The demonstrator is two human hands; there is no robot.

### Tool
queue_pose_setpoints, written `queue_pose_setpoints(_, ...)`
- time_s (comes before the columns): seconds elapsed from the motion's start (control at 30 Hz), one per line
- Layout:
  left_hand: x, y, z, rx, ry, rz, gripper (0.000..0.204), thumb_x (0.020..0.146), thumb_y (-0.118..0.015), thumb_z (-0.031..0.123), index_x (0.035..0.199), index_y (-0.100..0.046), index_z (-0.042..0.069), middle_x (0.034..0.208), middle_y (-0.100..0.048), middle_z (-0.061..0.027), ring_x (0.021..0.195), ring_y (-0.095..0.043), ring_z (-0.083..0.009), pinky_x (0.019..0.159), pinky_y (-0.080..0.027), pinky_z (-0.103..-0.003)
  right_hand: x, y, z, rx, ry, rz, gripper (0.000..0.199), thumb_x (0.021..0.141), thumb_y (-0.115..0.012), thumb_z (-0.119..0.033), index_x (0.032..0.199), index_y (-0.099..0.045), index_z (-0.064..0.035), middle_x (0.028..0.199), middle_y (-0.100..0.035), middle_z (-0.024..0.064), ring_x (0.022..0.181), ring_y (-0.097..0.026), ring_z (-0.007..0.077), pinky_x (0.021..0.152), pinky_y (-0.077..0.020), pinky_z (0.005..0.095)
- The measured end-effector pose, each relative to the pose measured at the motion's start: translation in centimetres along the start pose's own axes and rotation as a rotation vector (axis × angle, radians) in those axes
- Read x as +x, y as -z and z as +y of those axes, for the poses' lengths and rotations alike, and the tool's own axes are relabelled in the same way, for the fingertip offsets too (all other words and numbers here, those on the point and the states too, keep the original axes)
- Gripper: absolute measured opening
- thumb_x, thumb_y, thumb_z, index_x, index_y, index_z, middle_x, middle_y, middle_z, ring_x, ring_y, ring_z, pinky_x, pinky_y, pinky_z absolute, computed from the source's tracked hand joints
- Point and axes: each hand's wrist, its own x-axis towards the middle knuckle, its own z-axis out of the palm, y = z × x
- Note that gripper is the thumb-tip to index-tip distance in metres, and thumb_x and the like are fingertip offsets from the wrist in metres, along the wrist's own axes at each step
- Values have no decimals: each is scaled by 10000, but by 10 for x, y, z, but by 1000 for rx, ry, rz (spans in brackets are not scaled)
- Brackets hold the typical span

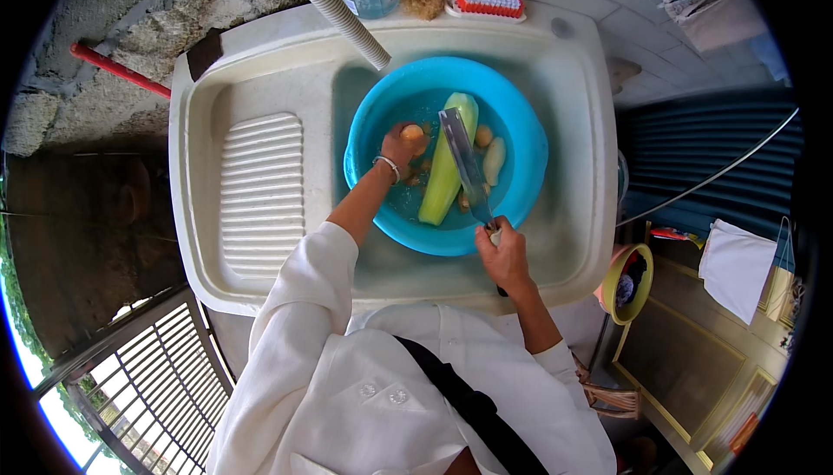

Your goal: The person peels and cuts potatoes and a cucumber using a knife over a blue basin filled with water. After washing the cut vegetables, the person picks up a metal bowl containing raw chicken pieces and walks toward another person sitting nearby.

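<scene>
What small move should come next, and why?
Perhaps ease the knife toward the round orange piece: the right hand grips the knife, the left hand holds the piece, and the two are apart, with the knife over the long green vegetable.

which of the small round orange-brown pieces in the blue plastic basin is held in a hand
The round orange-brown piece in the bare left hand, left of the long pale-green vegetable; the others visible lie loose in the blue plastic basin.

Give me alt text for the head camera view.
A person's right hand holds a knife over a long pale-green vegetable in a blue basin, while the left hand holds a small orange item; the basin sits in an off-white sink.
</scene>
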Motion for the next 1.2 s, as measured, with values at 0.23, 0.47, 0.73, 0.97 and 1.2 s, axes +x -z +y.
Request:
queue_pose_setpoints(0.23, -75, 17, 72, -1031, 147, -421, 282, 868, -614, 180, 1097, -477, 88, 1179, -491, -141, 1142, -502, -299, 929, -492, -433, -22, 6, -19, 23, -5, -17, 247, 834, -624, -210, 841, -546, 25, 632, -586, 175, 563, -598, 296, 523, -446, 367)
queue_pose_setpoints(0.47, -111, 17, 66, -1083, 9, -479, 443, 866, -594, 329, 1180, -451, 50, 1220, -484, -160, 1164, -484, -293, 1006, -425, -413, -49, 1, -25, -61, 117, 23, 226, 822, -632, -195, 840, -544, 12, 652, -599, 186, 597, -612, 342, 532, -463, 383)
queue_pose_setpoints(0.73, -128, 12, 68, -1034, -140, -483, 550, 818, -644, 355, 1217, -434, 41, 1184, -510, -111, 1150, -494, -250, 1031, -392, -405, -70, 17, -50, -64, 212, 67, 202, 828, -625, -175, 842, -525, 0, 641, -592, 179, 581, -593, 356, 516, -453, 404)
queue_pose_setpoints(0.97, -148, -5, 81, -1008, -55, -253, 444, 858, -613, 343, 1166, -485, 50, 1144, -521, -82, 1086, -525, -222, 986, -426, -386, -55, 5, -29, -322, 190, 32, 229, 839, -605, -201, 811, -505, 3, 647, -598, 190, 579, -598, 357, 520, -474, 421)
queue_pose_setpoints(1.2, -158, -21, 72, -1014, 13, -42, 286, 888, -598, 254, 1071, -506, 54, 1102, -557, -110, 1107, -522, -235, 940, -449, -345, -36, -1, -14, -354, 122, 63, 248, 834, -606, -204, 807, -490, 14, 638, -600, 205, 586, -598, 376, 519, -481, 435)
